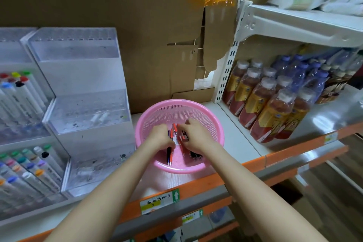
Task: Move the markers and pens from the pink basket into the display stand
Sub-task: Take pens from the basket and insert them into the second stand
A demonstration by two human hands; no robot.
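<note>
Pens [177, 139] gathered in basket [196, 169].
Pens are pinched by right hand [194, 137]; hold of left hand [160, 136] is unclear; carrying to stand [78, 104] is needed.

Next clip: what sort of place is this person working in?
Most likely a small shop's aisle: white metal shelving with price labels on its orange edge, rows of bottled drinks, and a clear display stand beside racks of markers.
</note>
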